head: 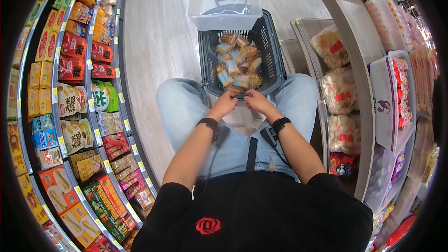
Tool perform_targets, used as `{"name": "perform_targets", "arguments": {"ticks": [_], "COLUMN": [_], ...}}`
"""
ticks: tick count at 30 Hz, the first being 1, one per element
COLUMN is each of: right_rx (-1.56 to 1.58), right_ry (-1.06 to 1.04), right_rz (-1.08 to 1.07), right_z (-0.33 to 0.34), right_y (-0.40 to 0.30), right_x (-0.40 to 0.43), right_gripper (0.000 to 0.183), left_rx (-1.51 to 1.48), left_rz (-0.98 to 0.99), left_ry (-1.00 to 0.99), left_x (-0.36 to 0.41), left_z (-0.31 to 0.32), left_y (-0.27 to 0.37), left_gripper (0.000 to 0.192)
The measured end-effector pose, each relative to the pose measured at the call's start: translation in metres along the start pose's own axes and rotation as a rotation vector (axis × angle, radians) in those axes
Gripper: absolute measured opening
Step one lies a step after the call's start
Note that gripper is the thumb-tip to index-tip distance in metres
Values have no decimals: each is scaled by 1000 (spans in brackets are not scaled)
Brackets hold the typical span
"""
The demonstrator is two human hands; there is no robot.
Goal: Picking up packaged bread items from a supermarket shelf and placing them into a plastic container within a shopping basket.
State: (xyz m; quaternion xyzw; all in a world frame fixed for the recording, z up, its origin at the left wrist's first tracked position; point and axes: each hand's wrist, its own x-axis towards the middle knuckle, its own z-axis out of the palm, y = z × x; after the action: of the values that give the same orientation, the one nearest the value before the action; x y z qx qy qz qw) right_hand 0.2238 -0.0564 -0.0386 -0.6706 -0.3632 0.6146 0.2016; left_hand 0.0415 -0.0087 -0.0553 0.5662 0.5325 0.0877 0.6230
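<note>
A dark grey plastic shopping basket (pixel 274 49) stands on the floor between the person's knees. Inside it lies a heap of small, individually wrapped baked snacks (pixel 241 62) in clear film. My left hand (pixel 224 105) is at the basket's near rim, its fingers bent. Close beside it, my right hand (pixel 258 101) is at the same rim, fingertips pointing inward. Whether either hand grips the rim is hidden by the fingers. A clear plastic bin (pixel 224 21) sits at the basket's far end, overlapping its far rim, and a grey handle shows through it.
On the left rises a shelf unit with packaged snacks, including red pouches (pixel 71 68) and rice-snack bags (pixel 75 134). At right stands a wood-edged display (pixel 350 87) holding bags of white puffed food (pixel 337 91) and a white carton of sweets (pixel 386 105). Pale wood-look floor (pixel 150 42) runs between.
</note>
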Motion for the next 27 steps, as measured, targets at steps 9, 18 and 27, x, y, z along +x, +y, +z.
{"name": "perform_targets", "arguments": {"ticks": [9, 18, 27], "right_rx": [-103, -157, -212], "right_ry": [-114, -158, -150], "right_rz": [52, 90, 109], "right_z": [8, 5, 6], "right_y": [-33, -5, -17], "right_x": [-16, -9, -5], "right_gripper": [60, 62, 64], "left_rx": [120, 61, 337], "left_rz": [-51, -114, -80], "left_ry": [-66, -130, -9], "left_x": [0, -12, 27], "left_z": [0, 10, 4], "left_y": [5, 18, -33], "left_gripper": [49, 62, 64]}}
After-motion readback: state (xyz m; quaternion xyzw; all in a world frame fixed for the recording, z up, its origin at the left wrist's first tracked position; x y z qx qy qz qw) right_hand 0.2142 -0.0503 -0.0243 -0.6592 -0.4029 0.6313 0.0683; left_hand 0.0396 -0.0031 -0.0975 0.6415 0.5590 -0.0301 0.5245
